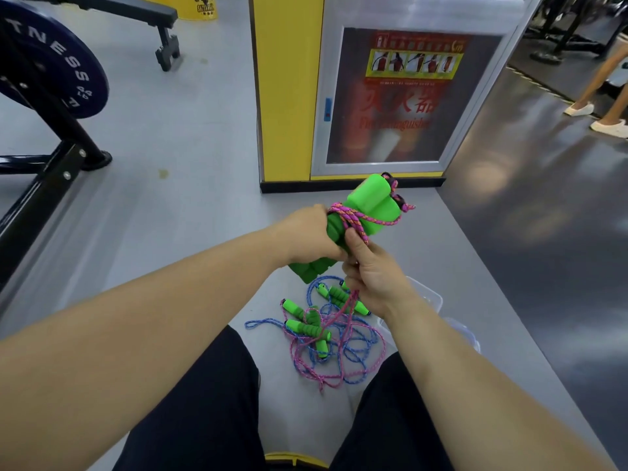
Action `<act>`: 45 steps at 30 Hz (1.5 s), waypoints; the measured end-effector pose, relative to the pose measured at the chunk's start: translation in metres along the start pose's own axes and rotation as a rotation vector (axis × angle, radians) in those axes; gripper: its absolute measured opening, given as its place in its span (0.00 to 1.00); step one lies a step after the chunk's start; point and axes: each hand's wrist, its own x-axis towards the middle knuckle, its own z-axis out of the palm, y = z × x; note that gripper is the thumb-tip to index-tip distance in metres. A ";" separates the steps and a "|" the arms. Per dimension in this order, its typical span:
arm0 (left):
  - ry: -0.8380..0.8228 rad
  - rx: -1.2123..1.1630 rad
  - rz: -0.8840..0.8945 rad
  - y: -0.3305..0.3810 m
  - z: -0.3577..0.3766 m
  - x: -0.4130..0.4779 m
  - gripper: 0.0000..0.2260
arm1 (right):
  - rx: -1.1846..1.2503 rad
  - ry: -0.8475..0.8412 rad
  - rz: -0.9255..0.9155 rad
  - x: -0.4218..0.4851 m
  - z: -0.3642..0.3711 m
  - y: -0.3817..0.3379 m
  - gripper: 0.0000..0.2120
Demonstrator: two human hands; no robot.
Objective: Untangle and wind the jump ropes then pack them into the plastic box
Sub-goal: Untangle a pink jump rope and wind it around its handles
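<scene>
Left hand (314, 237) closed around paired green handles (368, 203); right hand (372, 278) pinching pink rope (350, 217), winding it on. Next, probably: feed more turns evenly. Tangled ropes (334, 338) on floor below, plastic box (430, 297) beside.

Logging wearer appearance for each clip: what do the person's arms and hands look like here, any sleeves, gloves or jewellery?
Both forearms are bare, with no sleeve in view. The left hand and right hand wear no gloves; no rings, watch or wristband are visible. Lower down, the person wears dark shorts.
</scene>
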 end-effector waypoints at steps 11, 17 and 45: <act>-0.179 -0.448 -0.031 0.002 -0.003 -0.005 0.11 | 0.121 -0.003 -0.035 -0.003 -0.002 -0.003 0.08; -0.270 -0.581 -0.122 -0.007 -0.007 -0.010 0.18 | 0.227 0.069 -0.048 -0.002 -0.005 -0.006 0.09; 0.410 0.842 -0.032 -0.027 -0.045 0.011 0.08 | -0.439 -0.190 0.205 -0.031 -0.004 -0.029 0.14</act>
